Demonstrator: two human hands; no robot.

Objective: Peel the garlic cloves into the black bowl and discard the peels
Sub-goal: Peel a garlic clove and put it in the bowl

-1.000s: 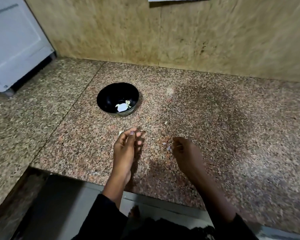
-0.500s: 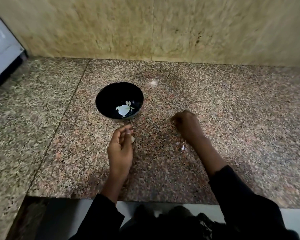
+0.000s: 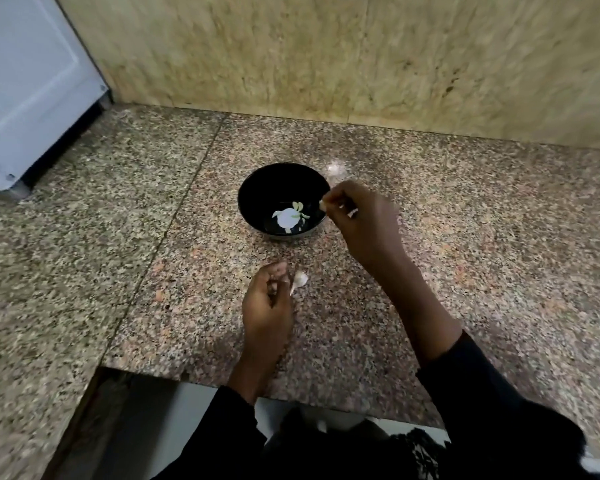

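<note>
The right hand [image 3: 364, 223] was raised over the right rim of the black bowl [image 3: 257, 188], its fingers [image 3: 336, 197] bunched narrow and pinching a small pale piece, apparently a garlic clove [image 3: 322, 204], at the very tips; the piece sat just above the bowl's right edge, on the bowl side of those fingertips. Whether it was already peeled could not be told at this size. A light glint showed on the knuckle side of that hand, too blurred to identify. Inside the bowl, to the left of the right fingertips and lower, lay a white flower-like mark with greenish leaves [image 3: 289, 217] on the black bottom; it could not be told whether this was printed decoration or something lying there. The left hand [image 3: 265, 306] rested low over the granite counter [image 3: 153, 271], nearer the person than the bowl, with its fingers curled inward and narrow. Just beside its fingertips, on their right, a pale garlic peel [image 3: 299, 280] lay against or was held at the tips; contact could not be made out for certain. The two hands were well apart, the bowl standing beyond the left fingers and under the right ones. Black sleeves [image 3: 482, 393] covered both forearms. Far to the left of both hands stood a white appliance [image 3: 28, 81] against the tiled wall [image 3: 326, 64].
</note>
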